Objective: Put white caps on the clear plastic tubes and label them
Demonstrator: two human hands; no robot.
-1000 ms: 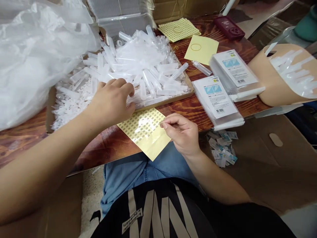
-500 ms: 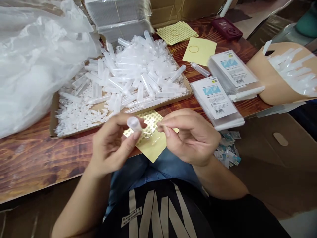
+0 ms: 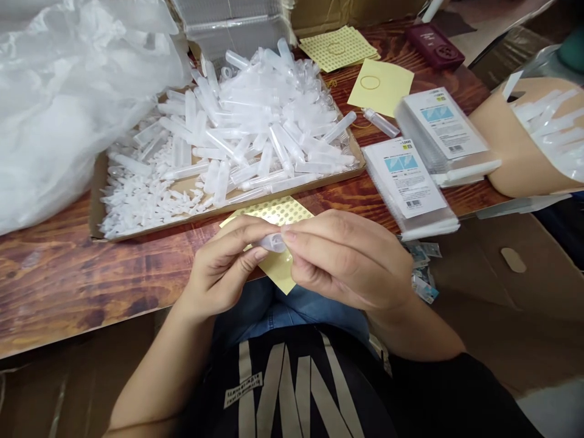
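Note:
My left hand [image 3: 223, 261] grips a translucent plastic tube [image 3: 272, 243] between thumb and fingers, its end turned to the right. My right hand [image 3: 349, 258] is pinched closed at that end of the tube; whatever its fingertips hold is hidden. Beneath both hands lies a yellow sheet of small round stickers [image 3: 285, 210], partly over the table's front edge. Just beyond, a shallow cardboard tray [image 3: 255, 198] holds a heap of clear tubes [image 3: 255, 121] and, at its left, small white pieces [image 3: 141, 201].
Two stacks of clear sleeves with labelled cards [image 3: 410, 182] [image 3: 449, 125] lie right of the tray. Behind them are yellow sheets [image 3: 381, 85] and a dark red device [image 3: 435, 47]. A tan container [image 3: 497, 140] stands at right, a white plastic bag [image 3: 77, 109] at left.
My hands have come together, and my right fingertips now meet the end of the tube. The tube has tilted from facing me toward the right. The view has shifted slightly.

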